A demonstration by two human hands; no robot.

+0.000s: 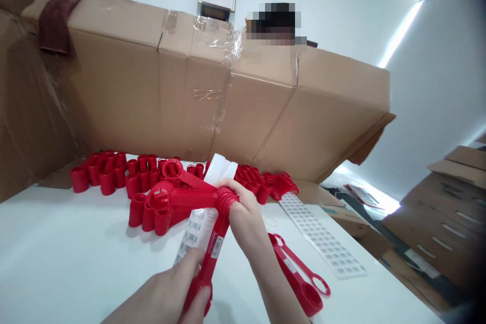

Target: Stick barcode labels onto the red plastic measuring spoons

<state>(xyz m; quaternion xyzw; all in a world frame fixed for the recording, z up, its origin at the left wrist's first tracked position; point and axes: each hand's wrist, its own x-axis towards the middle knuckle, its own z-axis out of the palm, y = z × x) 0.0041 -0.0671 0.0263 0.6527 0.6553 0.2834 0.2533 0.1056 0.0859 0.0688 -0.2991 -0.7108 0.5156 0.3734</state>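
Observation:
My left hand (178, 283) is closed around the lower end of a red plastic double-ended scoop (212, 258), which has a small white barcode label on its bar. My right hand (241, 207) grips the upper ends of several red scoops bunched together, including the labelled one. Other red scoops (193, 197) in this bunch fan out to the left, their round ends showing. Behind the bunch, and partly covered by it, is a white sheet of barcode labels (192, 230); whether my left hand touches it I cannot tell.
Rows of red scoops (108, 182) stand along the back of the white table (56, 243). To the right lie labelled red scoops (304, 288) and another label sheet (322, 235). A tall cardboard wall (182, 96) closes off the back. Cartons (448, 202) stand at right; a person (273, 23) is beyond the cardboard.

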